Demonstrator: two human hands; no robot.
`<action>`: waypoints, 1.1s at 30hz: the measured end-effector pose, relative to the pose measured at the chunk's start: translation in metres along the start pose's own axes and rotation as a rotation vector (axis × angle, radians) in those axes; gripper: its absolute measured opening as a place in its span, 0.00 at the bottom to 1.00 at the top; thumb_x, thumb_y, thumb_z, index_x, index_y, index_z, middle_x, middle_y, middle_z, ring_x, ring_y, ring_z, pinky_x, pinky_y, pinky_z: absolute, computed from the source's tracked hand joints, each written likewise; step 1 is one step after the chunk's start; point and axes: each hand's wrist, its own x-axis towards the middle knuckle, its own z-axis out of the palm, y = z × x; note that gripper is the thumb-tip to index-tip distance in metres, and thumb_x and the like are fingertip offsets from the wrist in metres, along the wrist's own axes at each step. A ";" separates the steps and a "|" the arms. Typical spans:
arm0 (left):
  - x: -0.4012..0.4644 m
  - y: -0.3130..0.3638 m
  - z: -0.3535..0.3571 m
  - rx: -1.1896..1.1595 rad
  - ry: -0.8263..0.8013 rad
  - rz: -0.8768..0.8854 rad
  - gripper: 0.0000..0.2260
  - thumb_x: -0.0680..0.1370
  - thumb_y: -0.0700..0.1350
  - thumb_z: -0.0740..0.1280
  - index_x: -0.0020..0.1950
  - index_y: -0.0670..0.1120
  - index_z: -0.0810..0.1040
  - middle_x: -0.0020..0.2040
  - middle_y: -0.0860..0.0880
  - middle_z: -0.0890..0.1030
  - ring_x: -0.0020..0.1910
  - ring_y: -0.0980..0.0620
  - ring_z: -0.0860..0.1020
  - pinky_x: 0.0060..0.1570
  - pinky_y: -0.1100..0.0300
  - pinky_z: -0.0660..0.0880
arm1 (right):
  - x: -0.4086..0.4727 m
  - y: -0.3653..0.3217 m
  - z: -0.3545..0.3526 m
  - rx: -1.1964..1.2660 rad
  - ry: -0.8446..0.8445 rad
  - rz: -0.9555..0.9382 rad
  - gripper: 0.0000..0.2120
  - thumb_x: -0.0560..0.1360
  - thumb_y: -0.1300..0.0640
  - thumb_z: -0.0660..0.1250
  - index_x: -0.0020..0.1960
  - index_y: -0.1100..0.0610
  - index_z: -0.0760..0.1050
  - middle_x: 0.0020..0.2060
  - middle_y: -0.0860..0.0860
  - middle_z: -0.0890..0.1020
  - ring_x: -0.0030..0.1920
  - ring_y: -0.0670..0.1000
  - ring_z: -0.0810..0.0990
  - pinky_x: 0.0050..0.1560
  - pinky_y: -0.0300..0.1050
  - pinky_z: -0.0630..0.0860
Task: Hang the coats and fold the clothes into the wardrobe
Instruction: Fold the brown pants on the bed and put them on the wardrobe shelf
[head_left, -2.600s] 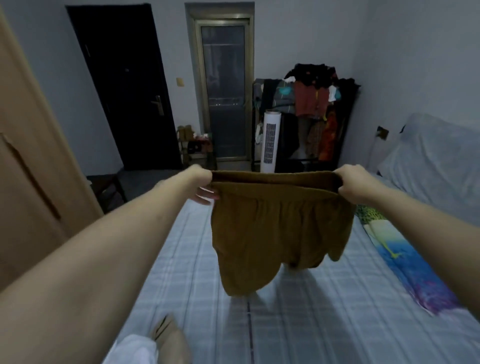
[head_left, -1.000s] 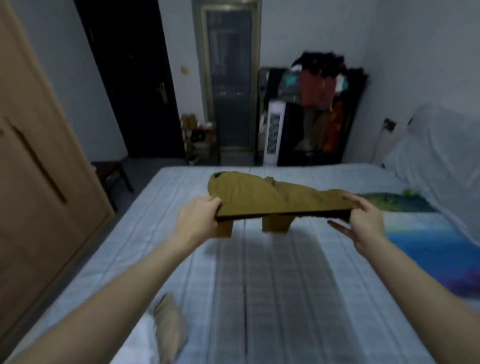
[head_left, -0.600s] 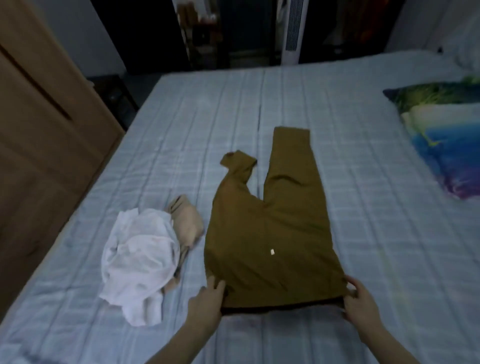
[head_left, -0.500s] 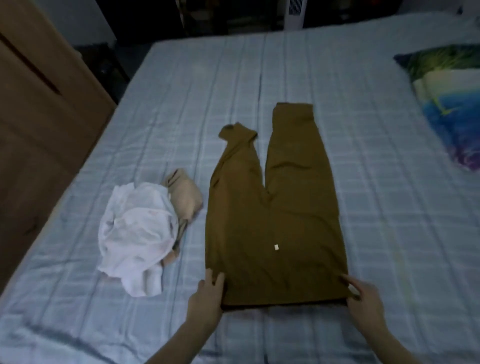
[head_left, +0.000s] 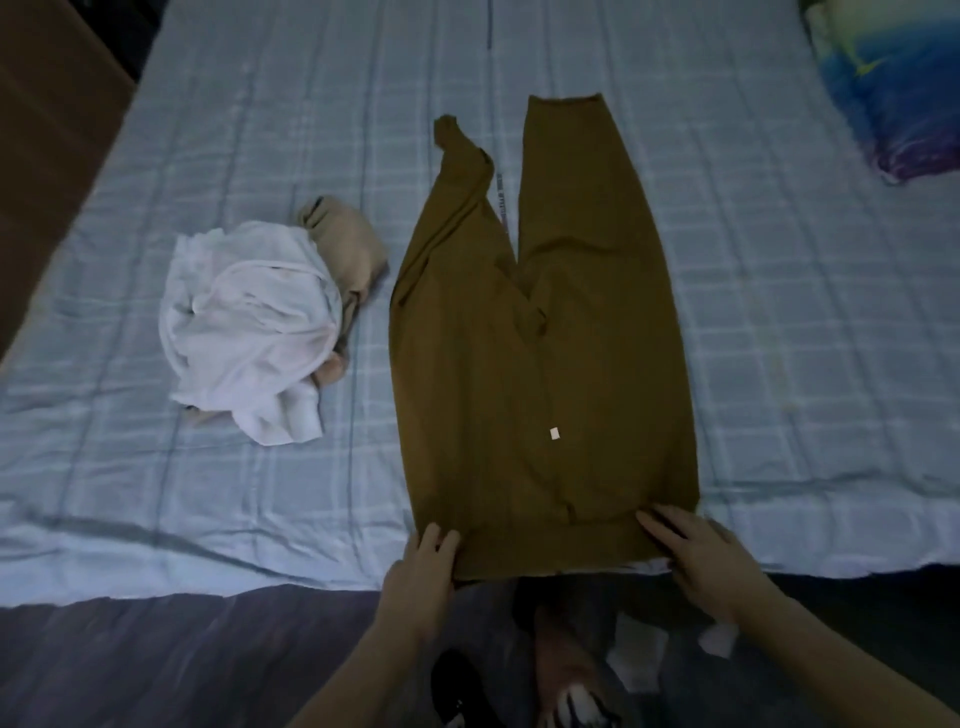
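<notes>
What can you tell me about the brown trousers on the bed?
The trousers are olive-brown, soft-looking cloth, spread flat on the bed, waistband at the near edge, legs pointing away. The left leg's end is crumpled and twisted; the right lies straight. A small white tag shows mid-seat. Both hands, left and right, touch the waistband corners.

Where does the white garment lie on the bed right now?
In the head view, the white garment lies crumpled on the bed's left side, over a beige garment, left of the spread brown trousers.

Dim light falls on a checked blue bed (head_left: 218, 130), brown wooden furniture (head_left: 47, 109) at its left.
</notes>
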 end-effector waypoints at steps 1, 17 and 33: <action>-0.005 0.002 -0.002 -0.060 0.002 -0.014 0.16 0.80 0.43 0.57 0.68 0.50 0.65 0.65 0.49 0.64 0.61 0.46 0.70 0.50 0.53 0.73 | -0.002 -0.015 0.001 -0.014 -0.040 0.069 0.38 0.77 0.48 0.60 0.77 0.41 0.39 0.78 0.49 0.48 0.77 0.53 0.51 0.74 0.61 0.48; 0.016 0.006 -0.030 -1.179 0.172 -0.560 0.08 0.77 0.37 0.67 0.55 0.42 0.76 0.45 0.40 0.82 0.46 0.43 0.82 0.54 0.45 0.79 | 0.041 -0.228 -0.035 0.497 0.129 0.044 0.13 0.78 0.51 0.62 0.62 0.50 0.69 0.58 0.50 0.77 0.56 0.51 0.76 0.56 0.47 0.75; 0.212 0.210 -0.094 -0.483 0.292 0.151 0.27 0.76 0.45 0.65 0.74 0.49 0.63 0.64 0.50 0.67 0.59 0.49 0.71 0.60 0.52 0.72 | 0.005 -0.033 -0.021 1.609 0.320 0.508 0.14 0.73 0.61 0.65 0.56 0.49 0.73 0.54 0.50 0.81 0.55 0.51 0.78 0.61 0.53 0.74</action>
